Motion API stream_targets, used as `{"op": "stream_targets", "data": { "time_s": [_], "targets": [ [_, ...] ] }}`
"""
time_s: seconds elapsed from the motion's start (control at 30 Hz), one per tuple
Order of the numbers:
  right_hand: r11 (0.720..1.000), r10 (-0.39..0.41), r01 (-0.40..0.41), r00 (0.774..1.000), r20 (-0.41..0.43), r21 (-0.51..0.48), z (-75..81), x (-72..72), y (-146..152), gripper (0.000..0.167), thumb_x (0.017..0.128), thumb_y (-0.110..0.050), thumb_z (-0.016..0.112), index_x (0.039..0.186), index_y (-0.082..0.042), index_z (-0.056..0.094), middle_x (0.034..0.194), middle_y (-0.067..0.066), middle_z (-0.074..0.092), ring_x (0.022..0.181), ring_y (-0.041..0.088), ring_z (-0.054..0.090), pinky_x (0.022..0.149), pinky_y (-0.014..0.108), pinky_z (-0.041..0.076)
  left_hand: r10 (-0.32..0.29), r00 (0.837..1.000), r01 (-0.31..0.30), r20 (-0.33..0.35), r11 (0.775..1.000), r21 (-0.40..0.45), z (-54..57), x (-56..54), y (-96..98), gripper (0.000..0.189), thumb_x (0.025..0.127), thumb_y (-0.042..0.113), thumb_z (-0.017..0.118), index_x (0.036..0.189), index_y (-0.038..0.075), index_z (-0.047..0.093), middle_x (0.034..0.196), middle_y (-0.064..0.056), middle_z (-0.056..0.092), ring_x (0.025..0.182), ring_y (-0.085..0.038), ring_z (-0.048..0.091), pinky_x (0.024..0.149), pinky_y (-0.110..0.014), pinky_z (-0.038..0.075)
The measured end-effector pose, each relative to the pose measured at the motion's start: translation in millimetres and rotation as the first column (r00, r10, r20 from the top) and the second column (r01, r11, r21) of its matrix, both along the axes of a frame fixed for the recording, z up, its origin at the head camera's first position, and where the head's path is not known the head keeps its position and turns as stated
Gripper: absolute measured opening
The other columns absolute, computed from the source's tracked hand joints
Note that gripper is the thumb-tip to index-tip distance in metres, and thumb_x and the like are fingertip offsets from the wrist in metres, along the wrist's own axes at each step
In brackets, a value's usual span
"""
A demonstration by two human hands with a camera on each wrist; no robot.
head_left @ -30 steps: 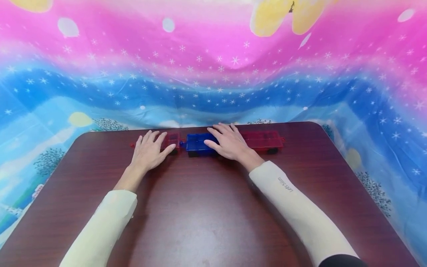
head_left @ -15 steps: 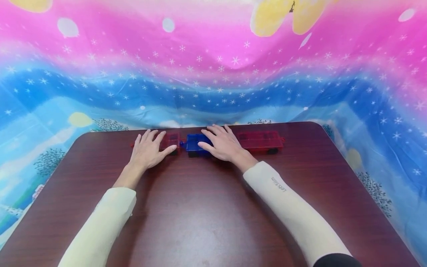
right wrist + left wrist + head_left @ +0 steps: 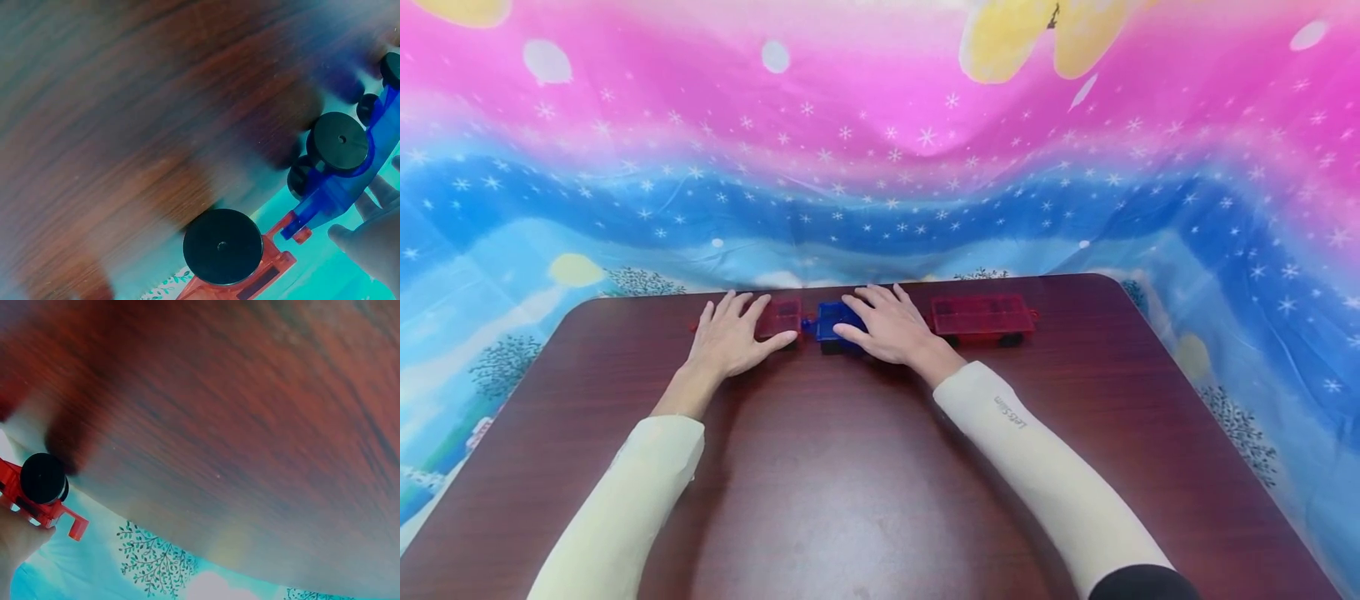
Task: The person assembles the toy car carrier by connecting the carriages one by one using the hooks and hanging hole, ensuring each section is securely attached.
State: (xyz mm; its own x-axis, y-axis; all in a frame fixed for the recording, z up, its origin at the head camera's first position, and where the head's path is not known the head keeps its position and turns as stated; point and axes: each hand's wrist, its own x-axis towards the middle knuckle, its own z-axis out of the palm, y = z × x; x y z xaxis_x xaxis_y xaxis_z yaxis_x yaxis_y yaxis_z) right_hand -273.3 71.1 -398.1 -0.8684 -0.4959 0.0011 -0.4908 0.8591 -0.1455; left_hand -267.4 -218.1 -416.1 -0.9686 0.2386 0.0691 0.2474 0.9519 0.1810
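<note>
Three flat see-through toy train cars on black wheels stand in a row along the far table edge. My left hand [image 3: 730,337] lies over the left red train car [image 3: 784,315] with fingers spread, hiding its left part. Its hook [image 3: 77,527] sticks out past the hand in the left wrist view. Over the middle blue train car [image 3: 831,317] rests my right hand [image 3: 889,327], fingers extended, covering its right half. To the right stands the other red train car [image 3: 981,315]. In the right wrist view, the blue car's hook [image 3: 300,220] meets a red car's hook.
The dark wooden table [image 3: 850,467] has rounded far corners. A printed cloth [image 3: 880,167] with pink, blue and snowflakes hangs close behind the cars and round the sides.
My right hand has slid left along the blue car, uncovering the left end of the right red car. The left hand has barely moved, and the cars stay in about the same places.
</note>
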Motion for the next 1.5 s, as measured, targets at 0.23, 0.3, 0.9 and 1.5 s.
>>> {"op": "stream_targets", "data": {
  "time_s": [0.23, 0.3, 0.9, 1.5],
  "targets": [
    [1.000, 0.008, -0.008, 1.000, -0.002, 0.026, -3.7, -1.8, -4, 0.075, 0.101, -0.071, 0.029, 0.161, -0.026, 0.032, 0.164, 0.003, 0.030, 0.153, 0.026, 0.020, 0.123, 0.055, 0.007, -0.003, 1.000, 0.003, 0.000, 1.000, -0.005, -3.2, -2.7, -2.0, 0.107, 0.084, 0.087, 0.041, 0.159, 0.011, 0.033, 0.157, -0.024, 0.034, 0.150, -0.045, 0.018, 0.118, -0.065, 0.000],
    [1.000, 0.008, -0.008, 1.000, 0.002, 0.029, -4.3, -2.1, -7, 0.075, 0.101, -0.071, 0.029, 0.161, -0.026, 0.032, 0.164, 0.003, 0.030, 0.153, 0.026, 0.020, 0.123, 0.055, 0.007, -0.005, 1.000, 0.005, -0.006, 1.000, -0.009, -3.4, -3.7, -2.4, 0.108, 0.084, 0.088, 0.042, 0.159, 0.011, 0.033, 0.157, -0.024, 0.035, 0.149, -0.045, 0.019, 0.118, -0.066, 0.000],
    [1.000, 0.016, -0.016, 0.999, 0.047, 0.005, -9.9, -5.0, -23, 0.075, 0.101, -0.070, 0.028, 0.162, -0.025, 0.031, 0.165, 0.003, 0.029, 0.154, 0.025, 0.017, 0.123, 0.052, 0.005, 0.019, 1.000, -0.019, -0.003, 0.999, -0.042, -7.8, -4.2, -9.7, 0.111, 0.083, 0.088, 0.043, 0.161, 0.011, 0.028, 0.156, -0.025, 0.035, 0.149, -0.045, 0.019, 0.117, -0.067, 0.003],
    [0.998, -0.034, 0.032, 0.999, 0.040, 0.047, -13.0, -7.9, -24, 0.079, 0.102, -0.069, 0.026, 0.163, -0.019, 0.024, 0.165, 0.005, 0.028, 0.153, 0.025, 0.020, 0.123, 0.051, 0.004, 0.006, 1.000, -0.007, -0.030, 1.000, -0.022, -9.2, -4.4, -12.5, 0.106, 0.086, 0.084, 0.047, 0.158, 0.008, 0.033, 0.154, -0.025, 0.037, 0.145, -0.045, 0.025, 0.116, -0.069, 0.006]
  ]
}}
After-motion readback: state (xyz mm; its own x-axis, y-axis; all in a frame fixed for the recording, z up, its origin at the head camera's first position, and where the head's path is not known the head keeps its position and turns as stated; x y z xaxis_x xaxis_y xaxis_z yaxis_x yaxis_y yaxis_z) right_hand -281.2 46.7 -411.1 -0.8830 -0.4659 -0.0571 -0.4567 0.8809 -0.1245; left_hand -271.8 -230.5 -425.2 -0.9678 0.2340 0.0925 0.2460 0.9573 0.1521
